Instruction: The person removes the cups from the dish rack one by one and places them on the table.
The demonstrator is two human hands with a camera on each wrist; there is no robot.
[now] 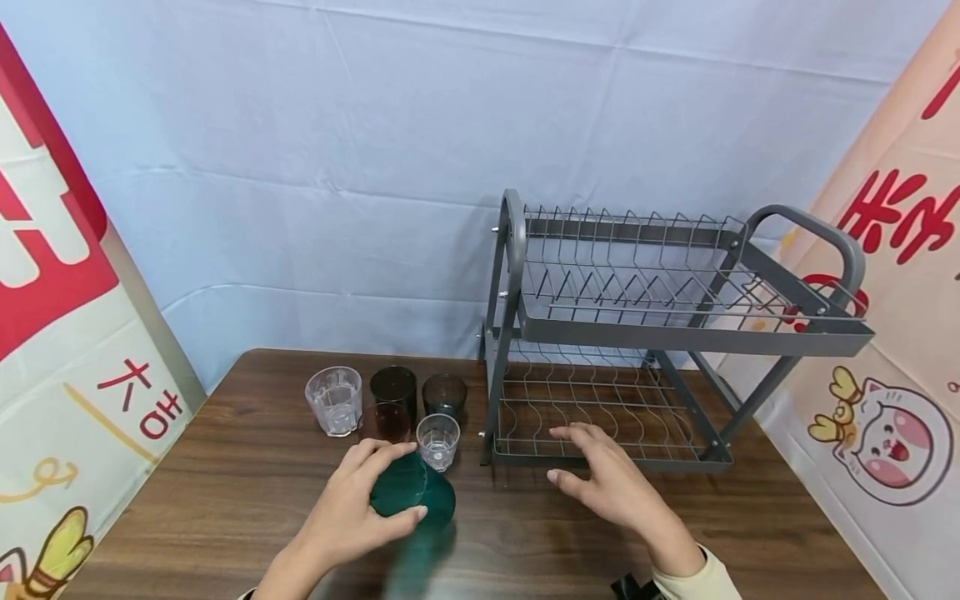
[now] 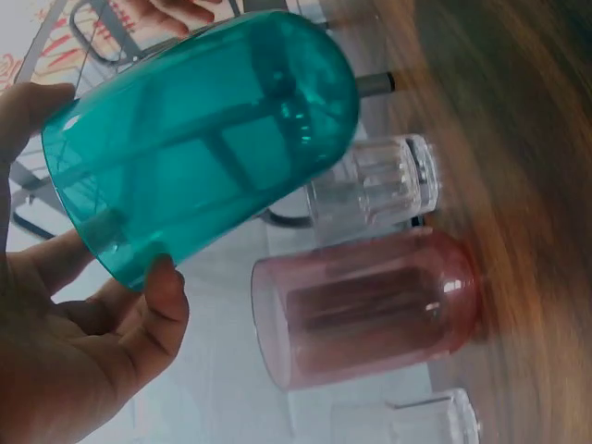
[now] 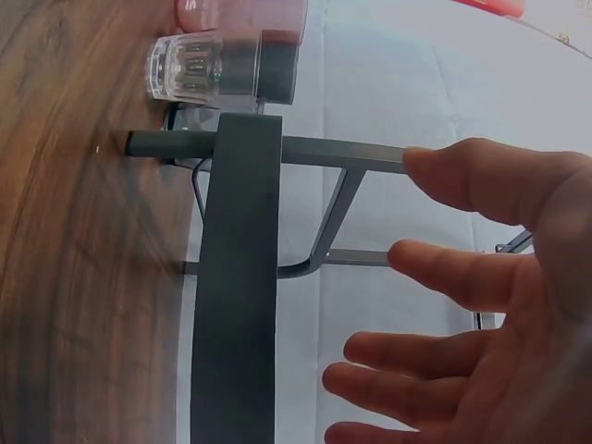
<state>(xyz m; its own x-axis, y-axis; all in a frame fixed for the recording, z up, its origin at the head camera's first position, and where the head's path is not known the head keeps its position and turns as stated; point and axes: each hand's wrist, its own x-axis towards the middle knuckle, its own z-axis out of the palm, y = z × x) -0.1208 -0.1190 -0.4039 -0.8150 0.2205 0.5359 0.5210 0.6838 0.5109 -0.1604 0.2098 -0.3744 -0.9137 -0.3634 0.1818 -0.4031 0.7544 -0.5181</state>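
Note:
My left hand [image 1: 352, 508] pinches a teal see-through tumbler [image 2: 213, 139] near its rim, thumb on one side and fingers on the other. In the left wrist view the tumbler is tilted, its rounded base close over the table. Just beyond it stand a small clear glass [image 1: 438, 446] and a pink tumbler [image 2: 370, 310]. My right hand [image 1: 607, 479] holds nothing; its fingers are spread in front of the lower tier of a grey dish rack [image 1: 607, 460]. Seen from the right wrist, the fingertips are near the rack's front bar [image 3: 236, 305].
Behind the pink tumbler are a larger clear glass [image 1: 333, 404], a dark tumbler [image 1: 393, 387] and a smoky grey glass [image 1: 444, 393]. The two-tier rack stands right of them on the wooden table [image 1: 217, 492]. A pale cloth [image 1: 300, 167] hangs behind.

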